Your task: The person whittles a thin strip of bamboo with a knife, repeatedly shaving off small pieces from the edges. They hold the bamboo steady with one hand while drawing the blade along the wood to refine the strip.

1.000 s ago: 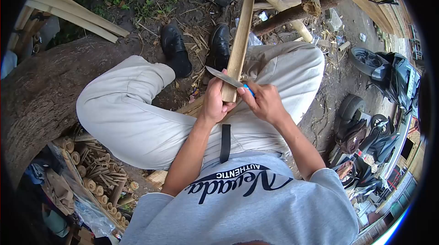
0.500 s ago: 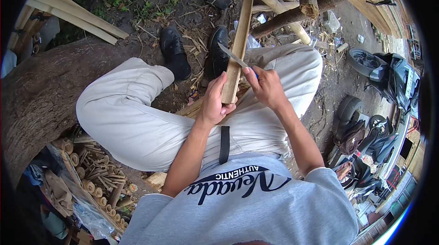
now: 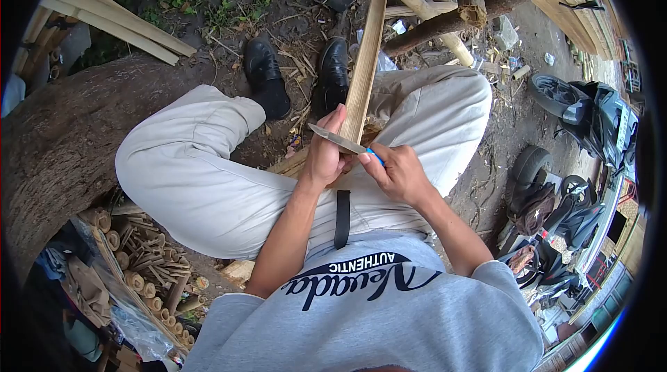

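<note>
My left hand [image 3: 324, 156] is wrapped round the near end of a long, pale bamboo strip [image 3: 364, 70], which slants away up the view between my knees. In my right hand [image 3: 398, 172] is a knife [image 3: 338, 138] with a blue handle, its fingers closed round it. The blade lies across the strip's near end, its tip pointing left over my left hand's fingers. The blade hides part of the left fingers and the very end of the strip.
A thick trunk [image 3: 62, 143] lies at the left. Cut bamboo pieces [image 3: 149, 261] are stacked at the lower left. A branch [image 3: 514, 0] crosses the upper right. Motorcycles [image 3: 590, 118] stand at the right. Bamboo slats [image 3: 118, 25] lie at the upper left.
My right hand and the knife have moved down along the strip towards me, from above my left hand to the strip's near end. My left hand keeps its hold.
</note>
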Demonstrator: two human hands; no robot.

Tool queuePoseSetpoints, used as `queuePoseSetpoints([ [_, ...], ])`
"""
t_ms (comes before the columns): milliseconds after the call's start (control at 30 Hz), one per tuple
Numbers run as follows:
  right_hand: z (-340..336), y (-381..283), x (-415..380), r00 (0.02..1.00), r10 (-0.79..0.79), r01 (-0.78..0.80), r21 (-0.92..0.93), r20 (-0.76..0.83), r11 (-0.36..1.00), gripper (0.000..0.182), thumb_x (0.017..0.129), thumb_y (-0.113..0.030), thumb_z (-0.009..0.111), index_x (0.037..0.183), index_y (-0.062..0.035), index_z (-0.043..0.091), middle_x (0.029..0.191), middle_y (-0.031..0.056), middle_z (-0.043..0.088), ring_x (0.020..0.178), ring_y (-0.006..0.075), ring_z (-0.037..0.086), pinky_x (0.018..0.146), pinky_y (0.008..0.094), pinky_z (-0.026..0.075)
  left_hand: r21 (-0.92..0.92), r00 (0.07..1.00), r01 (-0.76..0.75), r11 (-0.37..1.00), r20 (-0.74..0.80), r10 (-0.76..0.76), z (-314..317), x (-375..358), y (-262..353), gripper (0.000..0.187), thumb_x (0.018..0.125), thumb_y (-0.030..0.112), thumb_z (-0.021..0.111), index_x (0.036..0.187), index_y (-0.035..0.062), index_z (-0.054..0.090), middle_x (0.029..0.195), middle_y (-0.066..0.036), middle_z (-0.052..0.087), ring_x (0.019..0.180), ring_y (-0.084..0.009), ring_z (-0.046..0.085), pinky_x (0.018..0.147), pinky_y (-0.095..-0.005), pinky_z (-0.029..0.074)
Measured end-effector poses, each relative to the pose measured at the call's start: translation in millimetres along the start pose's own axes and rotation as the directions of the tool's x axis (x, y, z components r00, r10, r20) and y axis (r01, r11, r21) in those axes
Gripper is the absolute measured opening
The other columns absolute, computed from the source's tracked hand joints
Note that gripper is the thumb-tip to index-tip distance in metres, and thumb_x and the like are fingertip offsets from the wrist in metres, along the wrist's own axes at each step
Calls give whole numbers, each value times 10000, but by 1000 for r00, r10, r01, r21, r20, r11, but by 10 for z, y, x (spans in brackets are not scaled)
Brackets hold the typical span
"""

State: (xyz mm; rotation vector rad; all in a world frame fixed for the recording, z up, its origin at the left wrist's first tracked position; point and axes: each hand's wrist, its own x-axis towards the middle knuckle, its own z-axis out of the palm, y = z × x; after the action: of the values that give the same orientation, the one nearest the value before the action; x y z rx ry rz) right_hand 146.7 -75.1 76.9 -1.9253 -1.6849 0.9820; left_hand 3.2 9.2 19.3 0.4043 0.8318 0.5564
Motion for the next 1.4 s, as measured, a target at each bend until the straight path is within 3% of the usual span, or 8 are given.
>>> queuePoseSetpoints([
  [133, 32, 44, 49, 1000, 21, -21, -8, -22, 1000, 432, 1006, -347, 566, 714, -29, 570, 553, 199, 495, 516, 416, 538, 512, 466, 419, -65, 997, 71, 995, -8, -71, -116, 63, -69, 395, 1029, 420, 500, 1008, 49, 632, 746, -21, 622, 449, -66, 505, 347, -240, 321],
  [233, 49, 31, 13, 999, 16, -17, -51, -34, 999, 426, 1006, -342, 565, 715, -31, 567, 547, 196, 488, 509, 412, 535, 511, 467, 417, -134, 976, 118, 984, 197, -90, -144, 91, -36, 404, 1027, 433, 505, 1002, 49, 628, 739, -28, 620, 448, -71, 508, 344, -234, 318],
  [433, -26, 23, 53, 999, -48, 48, -4, 16, 999, 416, 1008, -326, 565, 722, -24, 573, 540, 205, 479, 512, 421, 532, 508, 471, 413, -57, 982, -77, 995, -175, 66, 39, 97, -103, 440, 1034, 446, 481, 970, 34, 619, 636, -27, 584, 356, -63, 377, 332, -217, 272],
  [500, 7, 73, 117, 999, 42, -40, 79, -26, 996, 417, 1008, -327, 566, 731, -16, 580, 543, 213, 475, 511, 426, 523, 508, 468, 411, -83, 992, 96, 992, 89, -89, -68, 52, -8, 429, 1036, 440, 475, 981, 40, 620, 624, -11, 565, 353, -60, 365, 333, -217, 266],
  [1033, 46, 125, 97, 996, -81, 78, -69, -44, 995, 441, 996, -359, 577, 720, -14, 573, 561, 225, 508, 517, 429, 549, 498, 468, 428, -110, 989, 129, 986, 89, -119, -103, -10, -16, 374, 1055, 404, 445, 957, 72, 587, 724, -39, 613, 356, -49, 348, 315, -208, 241],
  [1167, 35, 318, 362, 979, 111, -125, -71, -168, 990, 503, 982, -482, 569, 714, -58, 601, 541, 185, 560, 538, 411, 596, 502, 488, 467, -137, 989, 134, 981, -36, -140, -31, -9, -29, 375, 1057, 414, 436, 960, 86, 590, 748, -32, 626, 350, -55, 315, 320, -205, 236],
  [1300, 59, 94, 125, 994, -93, 90, -46, -56, 995, 444, 1016, -355, 556, 743, -7, 597, 578, 226, 520, 540, 437, 557, 519, 471, 440, -76, 976, 129, 989, 187, -113, -183, -37, 17, 371, 1056, 436, 434, 1067, 102, 594, 704, 24, 505, 404, -53, 327, 356, -195, 239],
  [1400, 25, 296, 331, 996, 3, -10, -77, -93, 997, 454, 1002, -412, 554, 750, -40, 623, 579, 207, 556, 549, 423, 583, 523, 480, 460, -78, 991, 123, 989, 68, -118, 16, -51, 58, 383, 1057, 418, 435, 986, 83, 605, 661, 12, 531, 366, -51, 332, 324, -197, 229],
])
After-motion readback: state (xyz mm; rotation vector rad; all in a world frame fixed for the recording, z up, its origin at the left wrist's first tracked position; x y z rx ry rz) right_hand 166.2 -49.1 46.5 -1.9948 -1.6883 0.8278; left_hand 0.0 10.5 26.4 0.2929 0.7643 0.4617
